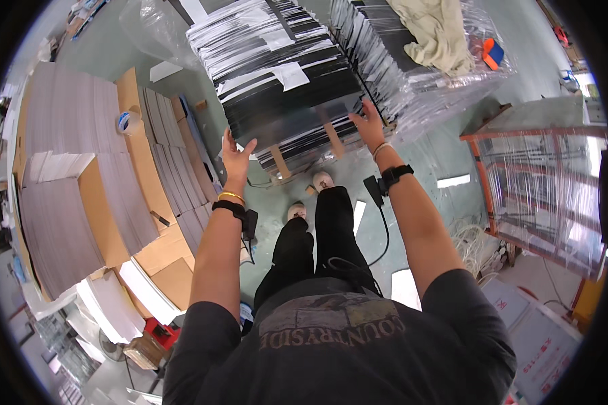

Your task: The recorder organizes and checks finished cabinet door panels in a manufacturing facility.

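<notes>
Left hand [237,152] and right hand [367,127] are standing well apart from each other, thumbs and fingers spread, at opposite ends of a glossy dark sheet [284,116] that is topping a tall stack [223,42] with pale edges. From where I'm watching, the sheet is lying between the hands and just ahead of them, its longer visible run going crosswise from one hand toward the other and slanting a little farther forward on the right. Neither hand is having a clear advantage: the left is sitting by the near left corner, the right by the right end and slightly farther out. Below and between them, two brown strips [334,140] are showing at the near face of the stack. Just beyond the right hand, a plastic-wrapped stack [412,94] is standing close alongside, a beige cloth [436,42] lying on it. I'm not managing to tell whether any fingertip is pressing on the sheet or only hovering beside it. Dark layers are blending together, so I'm losing the sheet's far edge, and ahead of the hands the picture's upper border is cutting off the stack's far end. What's supporting the stack is hiding from me.
</notes>
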Motion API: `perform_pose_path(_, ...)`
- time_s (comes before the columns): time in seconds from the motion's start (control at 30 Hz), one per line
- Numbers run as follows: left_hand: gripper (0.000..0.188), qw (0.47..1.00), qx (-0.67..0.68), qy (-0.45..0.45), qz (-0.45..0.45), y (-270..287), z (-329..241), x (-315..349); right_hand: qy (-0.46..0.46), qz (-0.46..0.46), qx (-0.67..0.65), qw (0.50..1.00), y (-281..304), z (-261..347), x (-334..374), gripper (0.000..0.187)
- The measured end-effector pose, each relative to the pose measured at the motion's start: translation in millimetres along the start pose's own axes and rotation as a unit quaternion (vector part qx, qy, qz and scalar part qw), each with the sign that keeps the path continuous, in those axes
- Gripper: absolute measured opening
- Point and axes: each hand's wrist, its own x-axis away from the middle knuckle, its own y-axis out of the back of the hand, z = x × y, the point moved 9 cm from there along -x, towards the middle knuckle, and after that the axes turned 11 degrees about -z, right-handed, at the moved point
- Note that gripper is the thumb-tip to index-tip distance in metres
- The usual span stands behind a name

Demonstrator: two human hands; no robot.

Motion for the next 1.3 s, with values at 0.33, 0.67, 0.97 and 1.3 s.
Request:
perform_pose_path(0.33, 0.059, 0.991, 0.028, 0.013, -0.129, -5.4, 10.1, 11.0, -0.004, 0.045, -0.116, 0.992, -27.2, 18.6, -23.5, 0.061)
perform_pose_path(0.67, 0.058, 0.987, 0.079, 0.020, -0.139, -8.2, 20.8, 22.5, 0.001, 0.065, -0.127, 0.990, -15.4, 10.3, -16.7, 0.060)
perform_pose_path(0.97, 0.061, 0.989, 0.058, 0.027, -0.133, -0.6, 15.5, 38.9, 0.024, 0.078, -0.085, 0.993, -3.5, 9.8, -15.6, 0.065)
perform_pose_path(1.3, 0.063, 0.993, -0.022, -0.021, -0.118, 20.3, 22.9, 28.8, 0.149, 0.112, 0.071, 0.980, -3.6, 19.4, -32.3, 0.060)
